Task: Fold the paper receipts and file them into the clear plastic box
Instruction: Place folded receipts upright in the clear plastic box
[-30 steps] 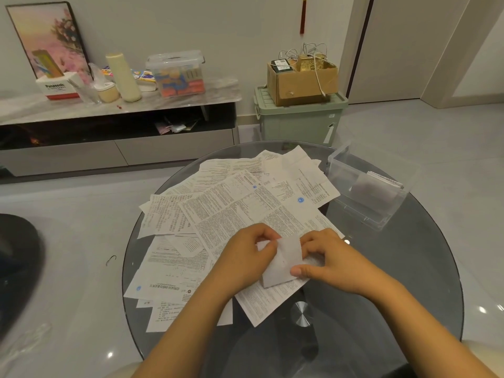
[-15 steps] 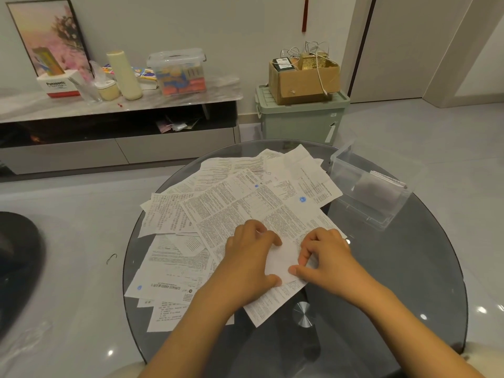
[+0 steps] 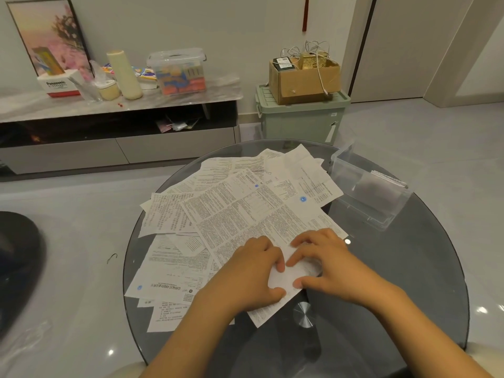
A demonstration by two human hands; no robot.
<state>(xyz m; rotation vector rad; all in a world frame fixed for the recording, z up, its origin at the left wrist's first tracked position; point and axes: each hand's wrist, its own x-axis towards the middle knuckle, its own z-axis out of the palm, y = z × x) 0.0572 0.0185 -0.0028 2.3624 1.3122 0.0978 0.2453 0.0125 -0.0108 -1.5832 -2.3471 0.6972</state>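
A small white folded receipt [image 3: 298, 272] lies on top of a pile of several printed receipts [image 3: 240, 208] spread over the round glass table [image 3: 409, 268]. My left hand [image 3: 251, 271] presses on the folded receipt's left edge, with the fingertips and thumb on the paper. On its right side my right hand [image 3: 327, 263] presses down, fingers spread. Both hands cover most of it. The clear plastic box [image 3: 341, 170] stands open at the table's far right, holding folded receipts [image 3: 384, 184] upright against its right wall.
A metal disc [image 3: 302, 313] sits under the glass near my hands. Beyond the table stand a green bin [image 3: 300, 121] with a cardboard box [image 3: 302, 77] on it and a low cabinet [image 3: 117, 105] with clutter. A dark chair [image 3: 16, 263] is at left.
The receipt, held slightly raised a second ago, now lies flat on the pile. Both hands have come closer together over it and press it down.
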